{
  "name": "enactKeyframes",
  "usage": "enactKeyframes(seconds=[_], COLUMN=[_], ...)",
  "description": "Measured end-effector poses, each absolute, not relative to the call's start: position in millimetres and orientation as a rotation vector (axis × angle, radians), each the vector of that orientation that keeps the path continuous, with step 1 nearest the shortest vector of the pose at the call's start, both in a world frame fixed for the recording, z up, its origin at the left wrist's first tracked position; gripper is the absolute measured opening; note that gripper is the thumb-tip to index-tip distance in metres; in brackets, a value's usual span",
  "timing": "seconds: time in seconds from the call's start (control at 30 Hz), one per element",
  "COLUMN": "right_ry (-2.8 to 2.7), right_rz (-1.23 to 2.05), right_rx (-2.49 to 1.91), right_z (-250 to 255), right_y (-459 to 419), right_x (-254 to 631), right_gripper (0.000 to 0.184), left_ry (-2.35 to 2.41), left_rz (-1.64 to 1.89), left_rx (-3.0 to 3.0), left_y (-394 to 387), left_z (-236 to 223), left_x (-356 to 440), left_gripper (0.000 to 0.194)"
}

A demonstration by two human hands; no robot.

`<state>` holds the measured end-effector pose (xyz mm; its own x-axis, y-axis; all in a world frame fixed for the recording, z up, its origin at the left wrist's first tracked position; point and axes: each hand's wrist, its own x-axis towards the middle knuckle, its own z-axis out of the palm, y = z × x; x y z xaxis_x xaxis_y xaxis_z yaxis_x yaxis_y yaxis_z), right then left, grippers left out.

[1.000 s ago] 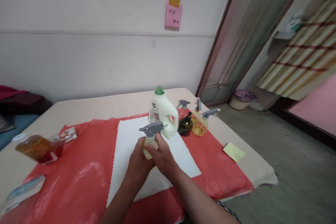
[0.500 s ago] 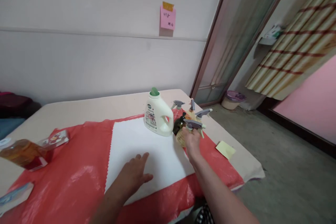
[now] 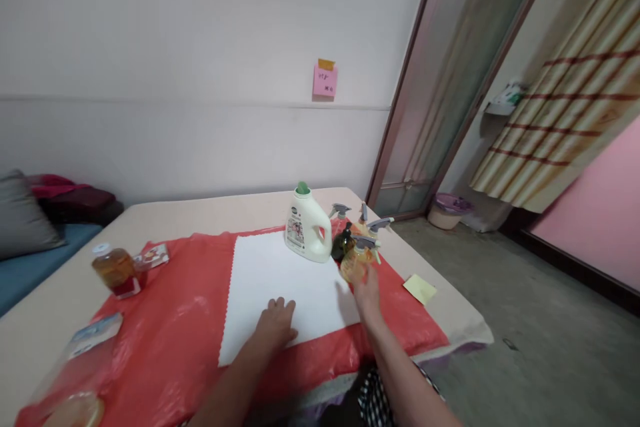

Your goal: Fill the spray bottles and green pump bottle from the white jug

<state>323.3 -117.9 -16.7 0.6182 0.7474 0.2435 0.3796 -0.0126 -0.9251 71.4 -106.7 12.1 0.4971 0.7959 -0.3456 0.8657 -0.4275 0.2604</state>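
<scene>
My left hand lies low over the white sheet, its fingers stretched out and nothing held. On the right, my right hand is wrapped round the body of a spray bottle with yellowish contents and a grey trigger head. Close behind that bottle are a dark pump bottle and several other spray bottles with grey triggers. A white jug with a green top stands upright on the sheet's far right part. My fingers hide some of the held bottle.
Red plastic covers much of the table. At left are a jar of amber liquid, a small packet and a clear bag. A yellow note lies near the right edge. A wall stands behind.
My right hand has shifted from the spray bottle's neck down to its body. My left hand stays over the sheet. The view has shifted, showing more of the left side.
</scene>
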Motion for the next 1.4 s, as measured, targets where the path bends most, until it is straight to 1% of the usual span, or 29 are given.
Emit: enactKeyframes(seconds=[0.17, 0.3, 0.4, 0.6, 0.83, 1.1, 1.4], right_ry=[-1.543, -1.807, -1.920, -2.021, -2.081, -2.157, -2.243], right_rz=[0.494, 0.425, 0.354, 0.213, 0.132, 0.189, 0.292], right_rx=[-1.935, -2.127, -2.195, -2.209, -2.087, -2.134, -2.053], right_z=[-23, -20, -17, -14, -8, -20, -23], right_y=[-191, -213, -216, -231, -250, -245, -242], right_x=[300, 291, 286, 277, 280, 278, 273], right_gripper=[0.036, 0.045, 0.040, 0.034, 0.036, 0.031, 0.026], left_ry=[1.415, 1.544, 1.710, 1.884, 1.917, 1.928, 1.944], left_rz=[-0.207, -0.177, -0.156, -0.125, -0.143, -0.218, -0.228], left_rx=[2.314, 2.263, 2.224, 2.202, 2.225, 2.202, 2.229], left_y=[-157, -194, -211, -227, -240, -247, -250], left_z=[2, 0, 2, -2, -15, -26, -23], left_x=[52, 27, 7, -25, -20, -19, -16], left_gripper=[0.062, 0.073, 0.078, 0.079, 0.082, 0.080, 0.074])
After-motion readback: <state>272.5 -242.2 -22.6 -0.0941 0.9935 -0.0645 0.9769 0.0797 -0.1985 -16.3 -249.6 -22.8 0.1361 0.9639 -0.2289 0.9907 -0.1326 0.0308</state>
